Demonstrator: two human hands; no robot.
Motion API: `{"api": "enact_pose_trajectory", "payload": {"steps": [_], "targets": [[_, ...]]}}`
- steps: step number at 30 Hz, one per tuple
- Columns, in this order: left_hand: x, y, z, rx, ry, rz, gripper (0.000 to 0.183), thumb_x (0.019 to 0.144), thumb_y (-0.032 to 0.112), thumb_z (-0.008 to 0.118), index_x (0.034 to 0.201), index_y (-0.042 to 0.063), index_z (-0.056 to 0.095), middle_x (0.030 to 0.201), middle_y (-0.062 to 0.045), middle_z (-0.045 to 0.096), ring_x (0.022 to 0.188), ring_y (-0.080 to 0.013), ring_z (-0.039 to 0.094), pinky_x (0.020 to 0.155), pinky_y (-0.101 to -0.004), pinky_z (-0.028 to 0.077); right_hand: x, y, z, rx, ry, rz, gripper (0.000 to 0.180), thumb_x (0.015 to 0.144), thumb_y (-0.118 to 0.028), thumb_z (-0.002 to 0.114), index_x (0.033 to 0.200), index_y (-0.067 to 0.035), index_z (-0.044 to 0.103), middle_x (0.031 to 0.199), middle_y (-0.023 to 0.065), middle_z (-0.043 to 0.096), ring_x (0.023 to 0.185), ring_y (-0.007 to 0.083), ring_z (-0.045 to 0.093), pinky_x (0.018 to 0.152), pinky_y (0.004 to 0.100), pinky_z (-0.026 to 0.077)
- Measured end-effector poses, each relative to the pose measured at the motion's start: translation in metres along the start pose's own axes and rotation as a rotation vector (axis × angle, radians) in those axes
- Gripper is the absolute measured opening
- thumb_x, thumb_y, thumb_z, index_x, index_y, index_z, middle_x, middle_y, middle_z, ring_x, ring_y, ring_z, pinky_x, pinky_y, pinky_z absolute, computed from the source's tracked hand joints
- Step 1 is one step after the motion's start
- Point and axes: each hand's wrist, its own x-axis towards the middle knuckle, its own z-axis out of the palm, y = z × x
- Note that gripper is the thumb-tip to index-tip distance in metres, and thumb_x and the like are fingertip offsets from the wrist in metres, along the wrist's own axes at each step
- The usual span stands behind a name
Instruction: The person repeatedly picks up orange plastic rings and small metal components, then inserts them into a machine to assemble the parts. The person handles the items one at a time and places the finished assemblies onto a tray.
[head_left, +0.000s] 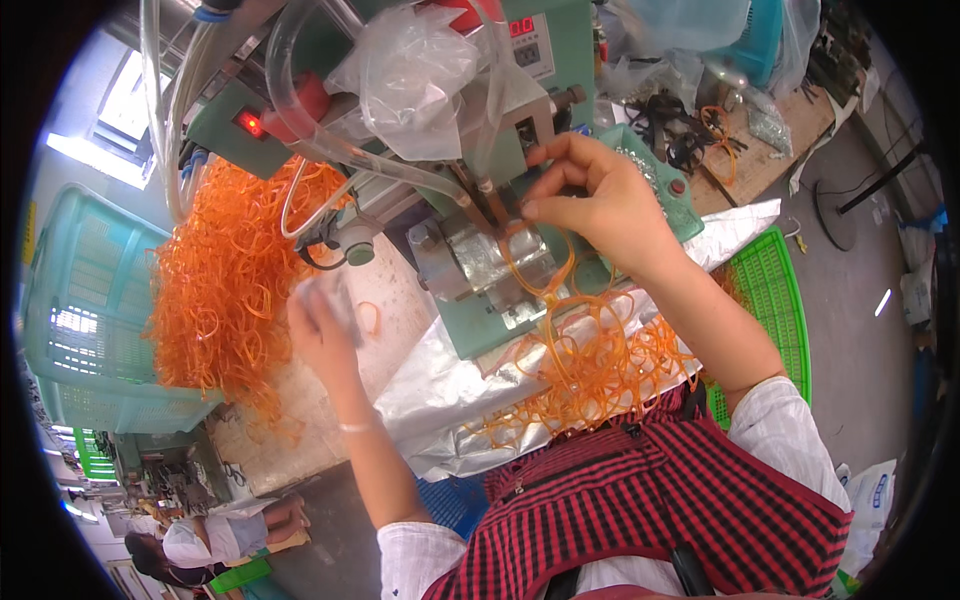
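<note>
My right hand (592, 199) holds an orange plastic loop (517, 259) between thumb and fingers at the working head of a green bench machine (480, 319). From that loop, linked orange loops (592, 360) hang down onto silvery foil sheeting (442, 397) before my apron. My left hand (322, 322) is blurred above the worktop, beside a greyish object (346, 304) that is also blurred; whether the fingers grip it I cannot tell. A single orange loop (369, 319) lies just right of that hand. Left of it rises a big heap of orange loops (232, 300).
Clear hoses (281, 67) and a plastic bag (416, 75) hang over the machine. A pale blue basket (97, 300) stands left, a green basket (780, 300) right. A green tray (675, 187) of small metal parts lies beside the machine. Another person (202, 540) is at lower left.
</note>
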Motion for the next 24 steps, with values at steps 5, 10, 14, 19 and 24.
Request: {"api": "enact_pose_trajectory", "payload": {"steps": [5,10,14,19,24], "targets": [[-0.006,0.110,-0.025,-0.259,0.014,0.193,0.023,0.103,0.018,0.053,0.111,-0.001,0.063,0.099,-0.007,0.065,0.089,-0.0151,0.060,0.084,-0.0301,0.047,-0.003,-0.004,0.013,0.107,0.002,0.062,0.046,0.078,-0.003,0.074,0.121,0.001,0.057,0.083,0.0040,0.073,0.087,0.0104,0.067,0.082,0.0268,0.050],[0.024,0.161,0.001,-0.171,-0.019,0.304,0.019,0.102,0.014,0.056,0.110,-0.002,0.064,0.097,-0.006,0.066,0.084,-0.0107,0.058,0.078,-0.0250,0.048,-0.007,0.007,0.036,0.147,0.144,-0.155,0.046,0.078,-0.002,0.074,0.120,0.002,0.057,0.085,0.0048,0.074,0.098,0.0111,0.066,0.087,0.0255,0.050],[0.026,0.155,0.007,-0.281,-0.020,0.247,0.019,0.102,0.015,0.055,0.110,-0.001,0.064,0.096,-0.005,0.065,0.085,-0.0095,0.058,0.077,-0.0246,0.048,-0.014,0.014,0.045,0.249,0.201,-0.150,0.045,0.079,-0.003,0.073,0.121,0.002,0.057,0.089,0.0066,0.075,0.101,0.0119,0.066,0.089,0.0256,0.049],[0.023,0.156,-0.009,-0.272,-0.102,0.235,0.018,0.101,0.016,0.057,0.107,0.000,0.065,0.096,-0.005,0.066,0.085,-0.0102,0.059,0.077,-0.0251,0.048,-0.023,-0.010,0.046,0.361,0.146,0.064,0.046,0.084,-0.003,0.069,0.127,0.002,0.054,0.109,0.0108,0.072,0.106,0.0139,0.064,0.090,0.0272,0.049],[-0.045,0.132,-0.061,-0.197,-0.576,0.196,0.019,0.096,0.019,0.061,0.104,0.002,0.062,0.082,-0.020,0.058,0.069,-0.0344,0.059,0.062,-0.0407,0.046,-0.036,0.010,0.023,-0.085,-0.025,-0.211,0.049,0.086,0.001,0.061,0.134,0.001,0.053,0.128,0.0128,0.065,0.121,0.0230,0.060,0.103,0.0355,0.045]]}}
